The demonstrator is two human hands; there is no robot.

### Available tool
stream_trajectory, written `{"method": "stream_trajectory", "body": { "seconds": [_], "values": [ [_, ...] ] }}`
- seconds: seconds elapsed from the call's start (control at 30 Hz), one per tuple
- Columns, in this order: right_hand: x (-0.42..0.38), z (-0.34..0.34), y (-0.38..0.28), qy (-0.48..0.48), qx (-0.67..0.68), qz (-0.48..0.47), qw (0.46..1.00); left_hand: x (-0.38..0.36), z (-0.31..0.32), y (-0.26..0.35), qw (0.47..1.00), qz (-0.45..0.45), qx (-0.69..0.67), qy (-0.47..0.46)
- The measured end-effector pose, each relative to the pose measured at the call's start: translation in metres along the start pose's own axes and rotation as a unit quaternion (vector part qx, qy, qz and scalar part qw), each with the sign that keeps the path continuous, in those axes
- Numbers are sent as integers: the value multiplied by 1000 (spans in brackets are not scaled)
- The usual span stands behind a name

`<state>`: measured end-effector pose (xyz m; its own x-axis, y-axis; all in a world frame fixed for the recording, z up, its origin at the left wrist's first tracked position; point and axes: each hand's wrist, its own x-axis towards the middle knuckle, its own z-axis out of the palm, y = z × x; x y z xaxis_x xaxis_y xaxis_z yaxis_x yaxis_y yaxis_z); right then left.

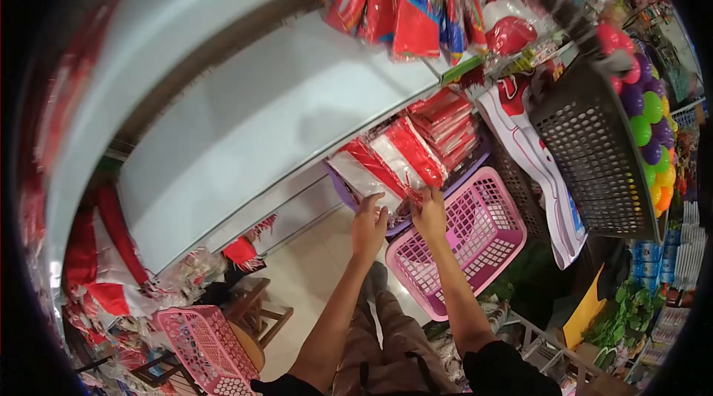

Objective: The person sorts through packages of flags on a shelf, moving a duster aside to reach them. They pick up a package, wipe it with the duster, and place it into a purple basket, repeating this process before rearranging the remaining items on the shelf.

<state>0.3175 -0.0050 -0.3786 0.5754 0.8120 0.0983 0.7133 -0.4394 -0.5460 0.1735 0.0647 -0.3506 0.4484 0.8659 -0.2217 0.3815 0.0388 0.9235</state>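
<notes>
Red and white folded cloth packets in clear plastic lie in a purple basket just under the shelf's front edge. My left hand is at the near left edge of these packets, with thumb and fingers apart. At the near right corner, my right hand has its fingers closed on the plastic of a red and white packet. Flat red packets are stacked behind, in the same basket. Below my right hand and forearm stands a pink basket, its perforated bottom showing.
A pale shelf spans the left and middle, with bagged red party hats at its far end. A dark perforated crate stands right, beside colourful balls. Another pink basket and a wooden stool are lower left.
</notes>
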Motion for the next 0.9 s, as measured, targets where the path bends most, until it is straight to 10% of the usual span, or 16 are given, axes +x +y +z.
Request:
{"method": "stream_trajectory", "body": {
  "seconds": [0.33,0.63,0.9],
  "values": [
    [17,36,22,-53,-80,78,992,36,50,-44,997,46,-56,18],
    [-3,8,-2,-20,102,-96,990,54,48,-35,941,-176,-288,13],
    [4,-23,-2,-42,319,169,931,24,31,-19,931,-82,-356,19]
  ]
}}
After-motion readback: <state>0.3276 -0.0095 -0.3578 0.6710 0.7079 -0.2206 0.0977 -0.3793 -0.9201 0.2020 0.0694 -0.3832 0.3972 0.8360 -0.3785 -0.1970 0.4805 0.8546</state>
